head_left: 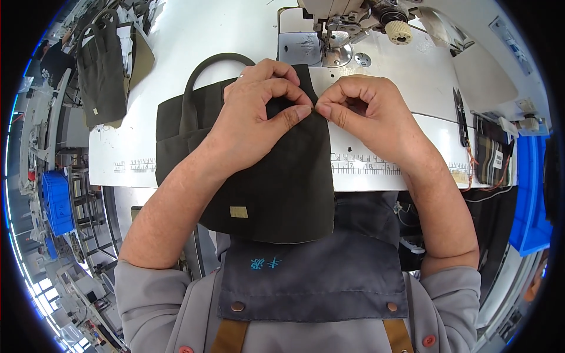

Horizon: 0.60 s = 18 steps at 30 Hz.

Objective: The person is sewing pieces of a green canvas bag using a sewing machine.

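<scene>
A dark olive fabric bag piece [276, 182], with a looped handle [200, 67], pockets and a small pale tag [238, 212], lies across the table edge and hangs over my grey apron [312, 276]. My left hand [259, 115] is over its upper part, fingers curled, thumb and fingertips closed on the fabric near the right edge. Just to the right, my right hand [368, 117] pinches that same edge. Whatever detail lies between the fingertips is too small to tell. Both hands are just in front of the sewing machine's [341, 23] needle area.
The white table [135, 141] has a printed ruler. More olive bag pieces [103, 76] lie at its back left. Scissors [461, 117] and a striped item [491, 147] are at the right. Blue bins [57, 200] stand either side. A person [53, 52] is at the far left.
</scene>
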Each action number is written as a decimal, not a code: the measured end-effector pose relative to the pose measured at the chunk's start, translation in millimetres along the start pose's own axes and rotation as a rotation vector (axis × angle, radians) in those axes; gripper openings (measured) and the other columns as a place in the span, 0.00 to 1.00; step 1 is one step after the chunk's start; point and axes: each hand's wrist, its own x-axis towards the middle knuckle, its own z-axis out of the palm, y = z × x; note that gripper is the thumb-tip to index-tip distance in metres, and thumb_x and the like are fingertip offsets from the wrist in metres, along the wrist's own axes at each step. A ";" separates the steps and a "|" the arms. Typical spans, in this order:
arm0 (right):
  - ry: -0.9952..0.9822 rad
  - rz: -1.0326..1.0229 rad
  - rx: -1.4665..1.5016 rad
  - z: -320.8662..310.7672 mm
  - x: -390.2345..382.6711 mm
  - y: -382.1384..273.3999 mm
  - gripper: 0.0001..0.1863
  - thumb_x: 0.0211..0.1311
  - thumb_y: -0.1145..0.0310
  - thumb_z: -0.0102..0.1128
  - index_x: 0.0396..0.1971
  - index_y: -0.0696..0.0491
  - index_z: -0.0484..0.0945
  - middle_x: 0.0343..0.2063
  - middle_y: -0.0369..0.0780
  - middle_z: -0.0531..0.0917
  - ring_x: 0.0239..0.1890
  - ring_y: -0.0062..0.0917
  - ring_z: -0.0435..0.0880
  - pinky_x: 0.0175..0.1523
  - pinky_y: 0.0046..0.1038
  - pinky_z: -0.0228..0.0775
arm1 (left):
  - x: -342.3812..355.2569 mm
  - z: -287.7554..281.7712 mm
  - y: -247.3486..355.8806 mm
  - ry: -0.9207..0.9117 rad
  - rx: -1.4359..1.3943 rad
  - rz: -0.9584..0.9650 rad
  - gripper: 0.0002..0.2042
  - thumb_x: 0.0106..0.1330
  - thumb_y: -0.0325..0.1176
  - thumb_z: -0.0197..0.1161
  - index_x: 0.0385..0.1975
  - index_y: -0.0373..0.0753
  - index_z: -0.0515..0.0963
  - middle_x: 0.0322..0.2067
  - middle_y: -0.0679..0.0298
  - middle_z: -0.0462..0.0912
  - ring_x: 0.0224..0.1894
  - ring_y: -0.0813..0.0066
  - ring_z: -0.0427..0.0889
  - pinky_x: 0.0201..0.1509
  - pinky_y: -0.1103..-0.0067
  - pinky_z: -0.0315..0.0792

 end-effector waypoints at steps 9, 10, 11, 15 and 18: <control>0.061 -0.049 -0.110 4.6 -1.8 0.1 0.07 0.64 0.70 0.67 0.32 0.59 0.84 0.24 0.36 0.81 0.26 0.16 0.76 0.33 0.24 0.69 | -2.7 6.3 -6.0 0.085 0.052 0.081 0.07 0.63 0.31 0.73 0.35 0.36 0.84 0.48 0.62 0.79 0.54 0.66 0.79 0.61 0.71 0.70; 0.081 -0.051 -0.128 5.3 -1.9 -0.3 0.07 0.64 0.70 0.67 0.32 0.59 0.84 0.24 0.36 0.82 0.27 0.17 0.77 0.33 0.24 0.70 | -3.0 7.5 -7.2 0.136 0.069 0.122 0.07 0.61 0.32 0.74 0.33 0.36 0.84 0.47 0.63 0.81 0.52 0.64 0.82 0.59 0.69 0.72; 0.078 -0.052 -0.131 5.8 -2.2 -0.1 0.07 0.64 0.70 0.67 0.32 0.59 0.84 0.24 0.36 0.82 0.27 0.17 0.77 0.33 0.24 0.70 | -3.7 7.3 -6.4 0.140 0.067 0.121 0.07 0.61 0.32 0.74 0.33 0.36 0.84 0.47 0.63 0.81 0.52 0.64 0.82 0.59 0.69 0.72; 0.104 -0.067 -0.151 7.7 -4.2 1.2 0.07 0.64 0.70 0.66 0.32 0.59 0.84 0.25 0.37 0.83 0.27 0.18 0.79 0.34 0.24 0.71 | -7.6 7.6 -5.6 0.123 0.078 0.107 0.09 0.60 0.34 0.75 0.35 0.39 0.82 0.48 0.64 0.79 0.53 0.66 0.80 0.60 0.65 0.67; 0.103 -0.042 -0.168 6.7 -4.9 0.4 0.06 0.64 0.70 0.66 0.33 0.58 0.84 0.26 0.37 0.84 0.28 0.19 0.80 0.34 0.25 0.72 | -9.4 9.1 -5.8 0.123 0.134 0.109 0.11 0.59 0.35 0.76 0.36 0.42 0.82 0.49 0.66 0.78 0.53 0.67 0.79 0.61 0.64 0.63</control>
